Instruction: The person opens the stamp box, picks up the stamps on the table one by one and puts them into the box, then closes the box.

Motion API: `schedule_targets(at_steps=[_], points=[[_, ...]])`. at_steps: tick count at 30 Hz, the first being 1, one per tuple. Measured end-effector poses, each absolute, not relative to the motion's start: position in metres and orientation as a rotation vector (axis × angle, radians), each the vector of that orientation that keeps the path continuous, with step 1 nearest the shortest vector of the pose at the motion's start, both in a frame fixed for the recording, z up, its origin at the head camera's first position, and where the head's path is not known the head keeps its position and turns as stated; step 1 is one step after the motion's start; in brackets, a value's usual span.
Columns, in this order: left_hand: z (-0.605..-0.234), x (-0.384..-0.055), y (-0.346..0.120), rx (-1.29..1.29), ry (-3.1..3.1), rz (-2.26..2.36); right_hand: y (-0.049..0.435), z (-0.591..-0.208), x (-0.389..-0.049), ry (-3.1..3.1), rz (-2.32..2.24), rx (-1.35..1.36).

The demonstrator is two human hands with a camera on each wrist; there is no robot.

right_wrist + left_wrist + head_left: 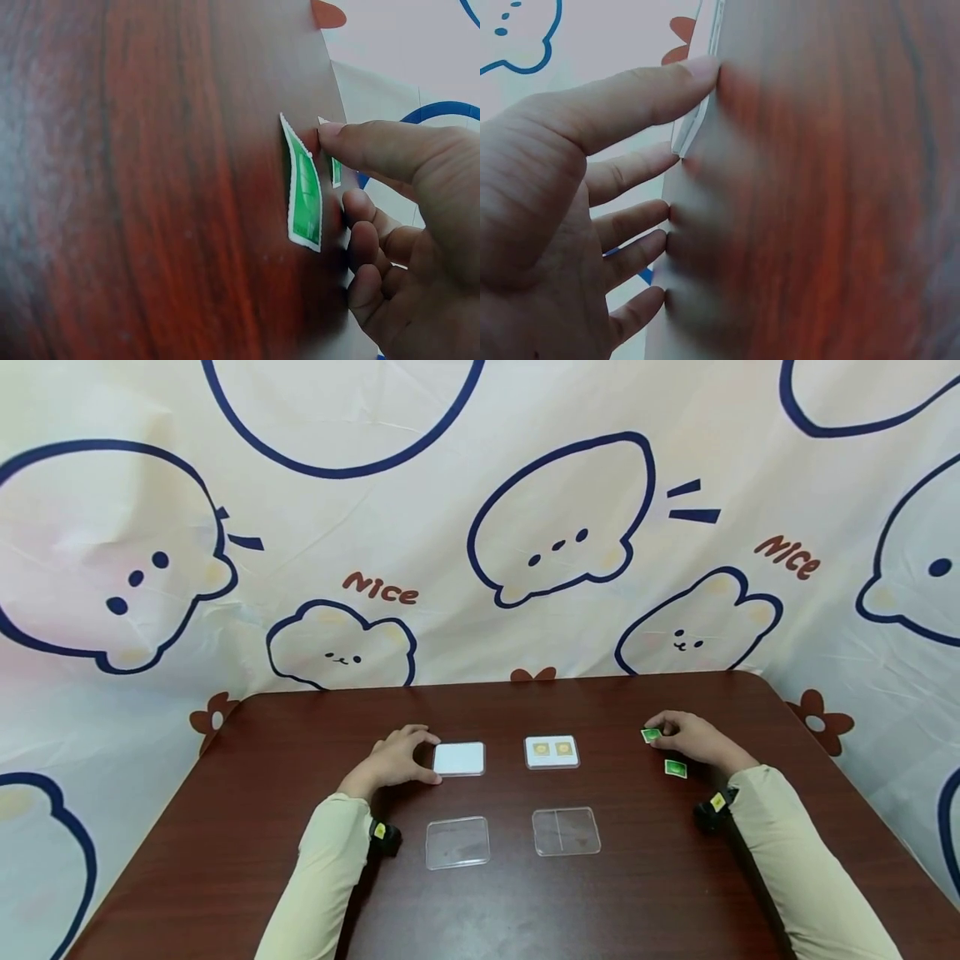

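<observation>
My left hand [393, 756] holds a flat clear case with a white insert [459, 760] by its left end. The thumb is at the near corner and a forefinger at the far one; the other fingertips come down on the table in the left wrist view. At the right, my right hand [696, 741] pinches a small green stamp [650, 737] between thumb and forefinger. A second green stamp [676, 769], with a white perforated border [305, 199], lies on the table just nearer than that hand, slightly bent.
Between the hands lies another clear case [551, 763] with two yellowish stamps on white. Two transparent lids [457, 843] lie nearer on the dark wooden table [487, 910], the right lid [579, 833] with a line across it. Behind hangs a patterned cloth [435, 543].
</observation>
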State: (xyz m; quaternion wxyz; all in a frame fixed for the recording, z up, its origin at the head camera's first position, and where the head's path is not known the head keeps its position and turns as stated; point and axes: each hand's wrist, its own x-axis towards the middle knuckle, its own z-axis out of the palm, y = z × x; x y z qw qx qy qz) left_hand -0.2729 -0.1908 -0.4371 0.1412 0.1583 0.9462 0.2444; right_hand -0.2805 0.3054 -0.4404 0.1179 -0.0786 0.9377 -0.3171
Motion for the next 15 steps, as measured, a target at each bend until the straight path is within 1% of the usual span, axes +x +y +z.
schedule_targets(at_steps=[15], points=[[-0.4410, -0.2716, -0.1904, 0.454, 2.751, 0.743, 0.3058, -0.4440, -0.2823, 2.771, -0.927, -0.221]])
